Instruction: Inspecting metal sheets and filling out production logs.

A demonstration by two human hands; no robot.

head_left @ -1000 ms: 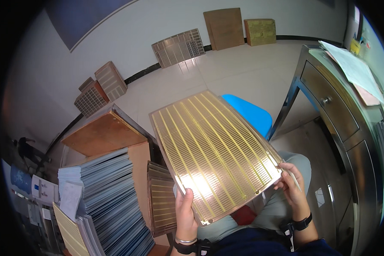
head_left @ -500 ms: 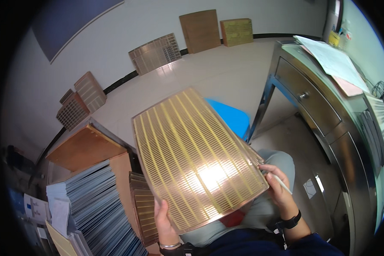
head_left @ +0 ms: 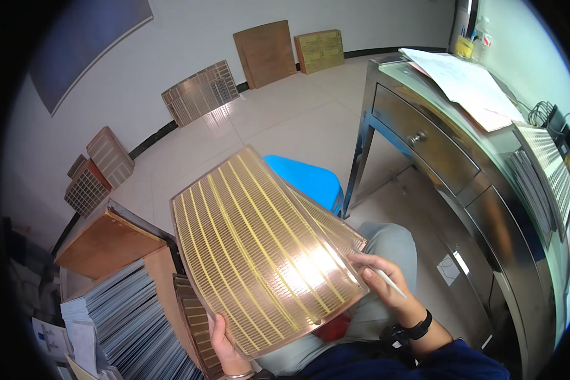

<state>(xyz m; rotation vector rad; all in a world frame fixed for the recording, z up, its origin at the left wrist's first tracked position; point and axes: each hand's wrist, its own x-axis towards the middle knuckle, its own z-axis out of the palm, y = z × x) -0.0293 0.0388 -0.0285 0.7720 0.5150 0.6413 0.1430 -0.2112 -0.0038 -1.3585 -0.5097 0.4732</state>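
A large copper-coloured circuit board panel [head_left: 253,253] with yellow stripes lies tilted across my lap. My left hand [head_left: 225,348] grips its lower left edge, the thumb on top and the other fingers hidden beneath. At the lower right corner is my right hand [head_left: 389,285], its fingers bent against the edge. A slim white pen-like stick [head_left: 389,283] is held in that hand, pointing down and away from the board. Under the top panel a second similar panel [head_left: 332,223] shows along the right side.
A blue stool [head_left: 307,180] stands beyond the panels. To the left are a tall stack of thin grey-blue sheets [head_left: 126,323] and more panels on edge [head_left: 193,316]. A metal desk [head_left: 424,136] with papers [head_left: 465,82] curves along the right. Several boards [head_left: 266,54] lean against the far wall.
The view has turned, shifting the scene leftward. The top panel has swung slightly away from the one below, so more of the lower panel shows on the right. Both hands keep their hold.
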